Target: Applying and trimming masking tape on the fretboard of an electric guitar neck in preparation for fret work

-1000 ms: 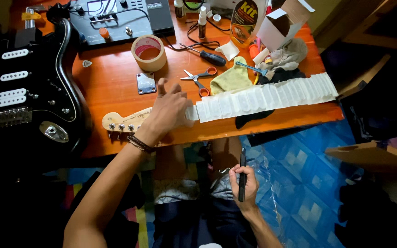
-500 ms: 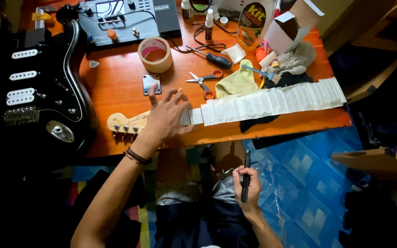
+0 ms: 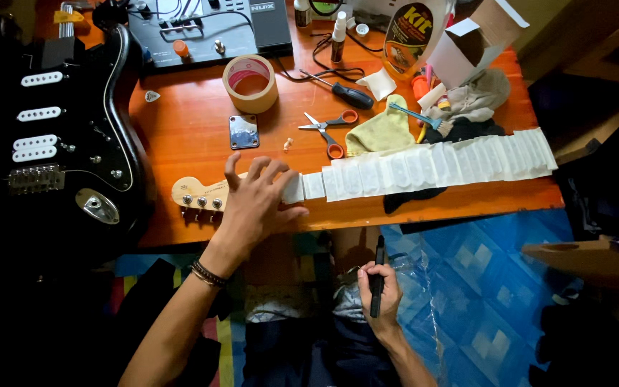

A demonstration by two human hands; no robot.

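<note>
The left hand is lying flat on a detached guitar neck, its fingers spreading wide and pressing down where the pale headstock is meeting the taped fretboard. The neck is stretching along the near edge of the orange bench, its length wrapped in white masking tape, the headstock pointing left. The right hand is hanging below the bench edge, over the lap, its fingers curling closed around a black tool that is standing roughly upright; what kind of tool it is I cannot tell.

Far of the left hand, a metal plate is resting on the bench, with a roll of tape beyond it. Orange-handled scissors and a yellow cloth are lying just far of the neck's middle, and a screwdriver is sitting beyond those. A black guitar body is filling the left side. A blue plastic sheet is covering the floor on the near right.
</note>
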